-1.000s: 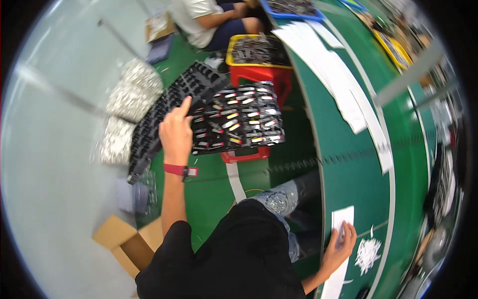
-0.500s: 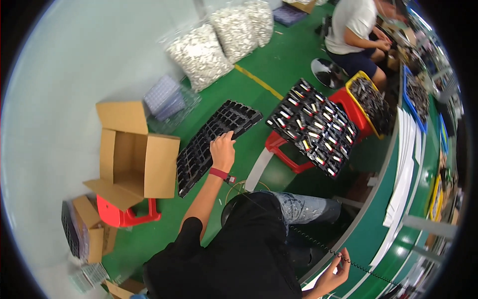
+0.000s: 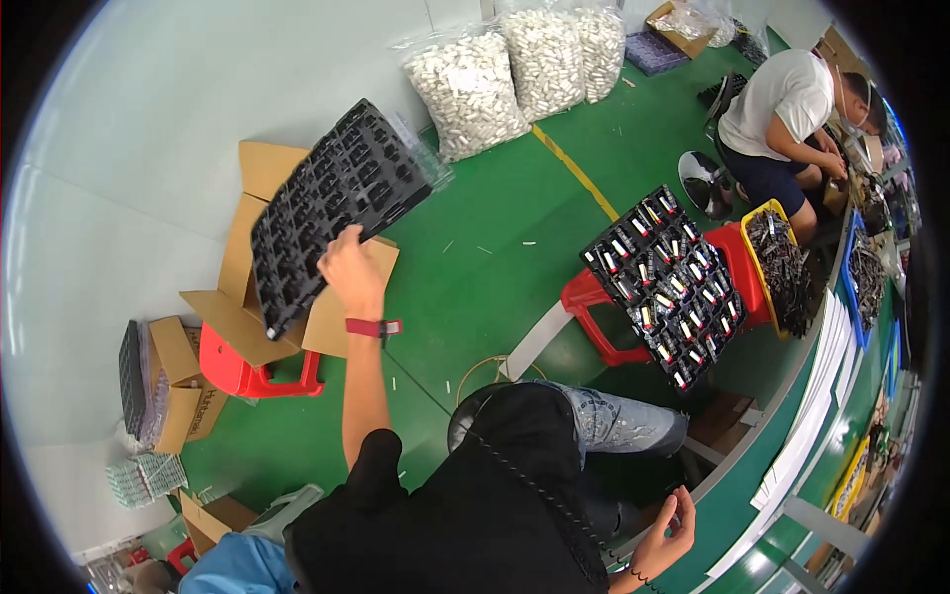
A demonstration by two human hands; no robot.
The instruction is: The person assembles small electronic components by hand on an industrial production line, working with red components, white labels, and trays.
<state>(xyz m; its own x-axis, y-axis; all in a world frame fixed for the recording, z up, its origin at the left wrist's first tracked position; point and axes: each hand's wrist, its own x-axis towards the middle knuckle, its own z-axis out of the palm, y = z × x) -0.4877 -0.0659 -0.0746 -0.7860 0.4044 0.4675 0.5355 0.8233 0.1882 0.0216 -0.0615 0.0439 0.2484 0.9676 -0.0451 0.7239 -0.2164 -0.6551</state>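
Note:
My left hand, a red band on its wrist, grips the near edge of a black moulded tray with rows of pockets. The tray is raised and tilted over an open cardboard box, hiding part of it; its pockets look bare. By the edge of the green workbench, my right hand has loosely curled fingers, apart, with nothing visible in them. Another black tray, full of small white, red and black pieces, rests on a red stool. A coiled black cord runs to my right wrist.
Clear bags of white pieces stand against the wall. A co-worker sits at the far right beside a yellow crate of dark parts. Another red stool is under the box. Smaller cartons stand at left.
My left hand has lifted the black tray and carried it left, from above the floor to over the cardboard box. My right hand stays near the bench edge. The view has shifted.

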